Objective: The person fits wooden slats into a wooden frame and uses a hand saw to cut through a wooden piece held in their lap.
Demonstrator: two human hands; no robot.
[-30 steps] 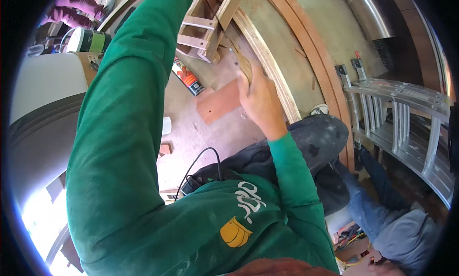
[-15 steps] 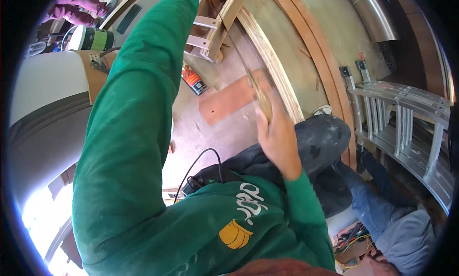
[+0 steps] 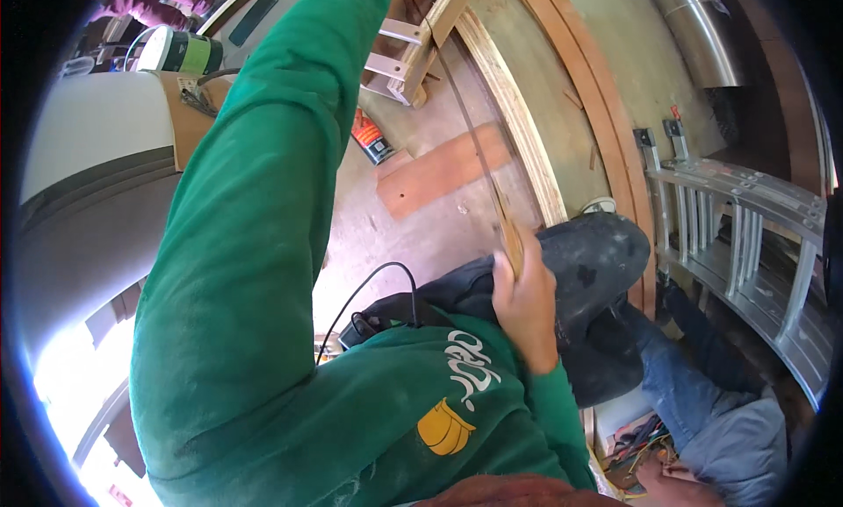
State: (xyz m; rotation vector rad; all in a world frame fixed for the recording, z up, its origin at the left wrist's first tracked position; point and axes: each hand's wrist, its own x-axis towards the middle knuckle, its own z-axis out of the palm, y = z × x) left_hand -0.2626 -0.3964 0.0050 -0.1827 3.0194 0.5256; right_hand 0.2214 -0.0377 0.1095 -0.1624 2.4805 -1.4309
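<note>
My right hand [image 3: 527, 305] is closed around the wooden handle [image 3: 509, 239] of a handsaw. The saw's long thin blade [image 3: 470, 121], seen nearly edge-on, runs up and away to a light wooden frame [image 3: 448, 15] at the top of the view. Where the blade meets the wood is hard to make out. My left arm [image 3: 255, 182], in a green sleeve, stretches far forward past the top edge, so my left hand is out of sight.
A reddish-brown board [image 3: 443, 173] lies on the floor beside a red and black can [image 3: 371, 138]. Long timbers [image 3: 518, 112] run along the right, with an aluminium ladder [image 3: 746, 235] beyond. A white and green bucket [image 3: 180, 50] stands upper left. Another person [image 3: 729, 419] is at lower right.
My right hand has drawn the saw handle back toward my body, down and slightly right. The whole view has also shifted a little.
</note>
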